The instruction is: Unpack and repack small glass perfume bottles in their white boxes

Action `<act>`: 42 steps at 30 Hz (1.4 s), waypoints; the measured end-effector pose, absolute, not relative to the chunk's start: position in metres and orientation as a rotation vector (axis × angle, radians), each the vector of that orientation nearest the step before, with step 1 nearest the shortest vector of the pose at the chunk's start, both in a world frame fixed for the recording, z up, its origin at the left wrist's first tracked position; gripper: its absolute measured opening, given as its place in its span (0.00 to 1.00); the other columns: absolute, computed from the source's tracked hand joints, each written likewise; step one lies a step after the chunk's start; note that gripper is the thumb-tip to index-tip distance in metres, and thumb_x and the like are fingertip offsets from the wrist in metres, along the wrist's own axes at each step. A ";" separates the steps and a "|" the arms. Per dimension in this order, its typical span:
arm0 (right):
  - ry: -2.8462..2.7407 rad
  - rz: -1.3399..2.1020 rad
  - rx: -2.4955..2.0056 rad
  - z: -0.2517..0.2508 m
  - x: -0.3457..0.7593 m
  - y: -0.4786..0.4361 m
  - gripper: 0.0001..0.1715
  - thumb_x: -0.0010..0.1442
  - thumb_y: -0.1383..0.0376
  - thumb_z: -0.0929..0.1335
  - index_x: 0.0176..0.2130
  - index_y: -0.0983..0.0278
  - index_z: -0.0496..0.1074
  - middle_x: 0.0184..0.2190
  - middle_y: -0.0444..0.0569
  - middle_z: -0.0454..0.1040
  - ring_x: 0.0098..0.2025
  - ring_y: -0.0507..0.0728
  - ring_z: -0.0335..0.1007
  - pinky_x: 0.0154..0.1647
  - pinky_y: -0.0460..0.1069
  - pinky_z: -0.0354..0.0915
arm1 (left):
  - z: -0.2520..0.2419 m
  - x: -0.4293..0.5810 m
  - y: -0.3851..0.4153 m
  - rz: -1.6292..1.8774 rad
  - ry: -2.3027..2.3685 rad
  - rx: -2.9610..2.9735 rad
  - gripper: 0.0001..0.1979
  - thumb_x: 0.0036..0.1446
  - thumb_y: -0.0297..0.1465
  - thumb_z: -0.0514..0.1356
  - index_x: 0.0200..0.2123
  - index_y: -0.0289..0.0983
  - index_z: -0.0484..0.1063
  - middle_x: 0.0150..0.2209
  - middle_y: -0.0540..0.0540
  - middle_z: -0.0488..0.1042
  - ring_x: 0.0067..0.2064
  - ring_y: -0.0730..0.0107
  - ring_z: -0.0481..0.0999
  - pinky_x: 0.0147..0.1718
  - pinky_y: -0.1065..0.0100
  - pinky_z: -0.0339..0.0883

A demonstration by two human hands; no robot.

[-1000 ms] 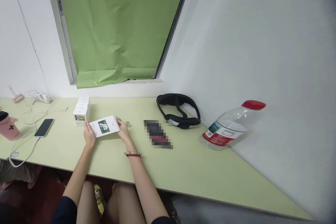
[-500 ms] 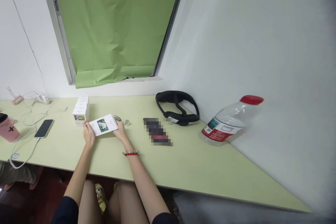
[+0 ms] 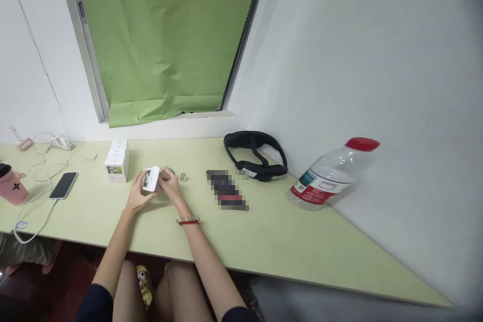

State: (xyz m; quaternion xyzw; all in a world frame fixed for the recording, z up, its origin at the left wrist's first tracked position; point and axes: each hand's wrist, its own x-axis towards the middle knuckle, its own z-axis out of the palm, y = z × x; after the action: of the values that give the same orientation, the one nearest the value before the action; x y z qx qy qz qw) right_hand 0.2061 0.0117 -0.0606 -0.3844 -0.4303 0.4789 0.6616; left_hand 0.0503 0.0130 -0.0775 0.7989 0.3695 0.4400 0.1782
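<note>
Pink cup [image 3: 15,187]: way out at 9 o'clock, dark lid on, going by a clock centred on the flowery white box [image 3: 151,179] in the hands.
Phone [image 3: 64,185]: also 9 o'clock but closer in, flat on the worktop [image 3: 271,241], white cable [image 3: 52,214] trailing from its near end.
Power strip [image 3: 62,143]: about 10 o'clock, by the wall, plugs in it.
Little white boxes [image 3: 116,163]: a row of them at 10 o'clock, just beside the held one.
Left hand [image 3: 139,193]: 8 o'clock. My grip here is part-open, thumb under the near edge and fingers up the left side, so I've got hold of the box.
White box: dead centre of my clock, tilted between both hands, a shadow on the worktop below.
Right hand [image 3: 169,184]: 3 o'clock, fingers bent against the box's right edge. Can't tell how far this grip is closed, tips are hidden.
Small clear thing [image 3: 183,177]: 3 o'clock, just past that hand.
Blurred-out dark thing [image 3: 227,191]: farther along, 3 o'clock.
Black headband [image 3: 256,157]: between 2 and 3, near the corner.
Big bottle [image 3: 322,181]: farthest out at 3 o'clock, red cap, looks leaning on my feed.
</note>
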 end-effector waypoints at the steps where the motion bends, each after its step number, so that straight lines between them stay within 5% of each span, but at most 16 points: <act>1: -0.974 1.091 -0.882 -0.059 0.207 0.010 0.28 0.39 0.53 0.76 0.39 0.65 0.75 0.15 0.38 0.61 0.17 0.49 0.52 0.18 0.45 0.51 | -0.077 0.051 0.012 1.270 1.054 2.275 0.43 0.49 0.45 0.68 0.64 0.37 0.58 0.62 0.34 0.61 0.65 0.49 0.60 0.62 0.49 0.58; 5: -0.915 1.008 -0.919 -0.056 0.212 0.010 0.29 0.39 0.48 0.76 0.32 0.68 0.74 0.16 0.39 0.60 0.19 0.47 0.51 0.20 0.44 0.48 | -0.076 0.055 0.007 1.349 1.103 2.244 0.39 0.44 0.45 0.70 0.57 0.37 0.63 0.56 0.35 0.66 0.58 0.53 0.68 0.53 0.55 0.67; 9: -0.910 0.848 -0.989 -0.056 0.216 0.010 0.28 0.39 0.46 0.75 0.20 0.66 0.65 0.16 0.42 0.61 0.21 0.48 0.54 0.22 0.45 0.51 | -0.074 0.056 0.002 1.363 1.181 2.166 0.21 0.59 0.46 0.57 0.46 0.35 0.66 0.42 0.40 0.71 0.44 0.60 0.73 0.44 0.60 0.68; 12: -0.974 0.755 -0.997 -0.056 0.214 0.009 0.31 0.42 0.46 0.73 0.16 0.63 0.56 0.14 0.41 0.57 0.20 0.47 0.51 0.22 0.45 0.51 | -0.074 0.056 0.001 1.461 1.285 1.988 0.19 0.66 0.46 0.47 0.43 0.36 0.65 0.36 0.42 0.72 0.38 0.63 0.72 0.40 0.63 0.66; 20: -1.010 0.611 -0.997 -0.055 0.205 0.006 0.19 0.49 0.52 0.70 0.29 0.64 0.65 0.25 0.44 0.67 0.21 0.49 0.60 0.21 0.45 0.56 | -0.074 0.057 0.004 1.530 1.208 1.881 0.27 0.66 0.49 0.46 0.53 0.34 0.66 0.48 0.37 0.74 0.49 0.58 0.74 0.50 0.59 0.66; 25: -1.126 0.193 -0.885 -0.055 0.199 0.006 0.05 0.58 0.64 0.64 0.32 0.63 0.67 0.34 0.50 0.68 0.38 0.54 0.67 0.36 0.49 0.66 | -0.072 0.060 0.006 1.534 1.205 1.820 0.34 0.65 0.53 0.44 0.58 0.33 0.67 0.54 0.35 0.73 0.55 0.57 0.72 0.55 0.58 0.65; 32: -1.270 0.043 -0.913 -0.060 0.199 0.006 0.20 0.59 0.70 0.59 0.24 0.62 0.75 0.48 0.53 0.68 0.47 0.58 0.63 0.51 0.55 0.61 | -0.071 0.061 0.006 1.513 1.208 1.839 0.36 0.65 0.55 0.42 0.59 0.33 0.69 0.56 0.36 0.72 0.58 0.57 0.70 0.58 0.58 0.63; 42: -1.144 0.269 -0.894 -0.059 0.206 0.011 0.20 0.56 0.66 0.60 0.43 0.62 0.76 0.49 0.55 0.67 0.53 0.59 0.63 0.57 0.57 0.61 | -0.073 0.060 0.006 1.475 1.281 1.921 0.28 0.64 0.49 0.52 0.59 0.36 0.67 0.54 0.37 0.72 0.51 0.60 0.73 0.52 0.58 0.66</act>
State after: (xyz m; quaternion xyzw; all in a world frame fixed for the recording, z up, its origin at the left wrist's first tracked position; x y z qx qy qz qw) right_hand 0.2062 0.0111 -0.0587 -0.4076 -0.5214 0.1228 0.7395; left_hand 0.0596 0.0064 -0.0725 0.6870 0.4580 0.5277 0.1995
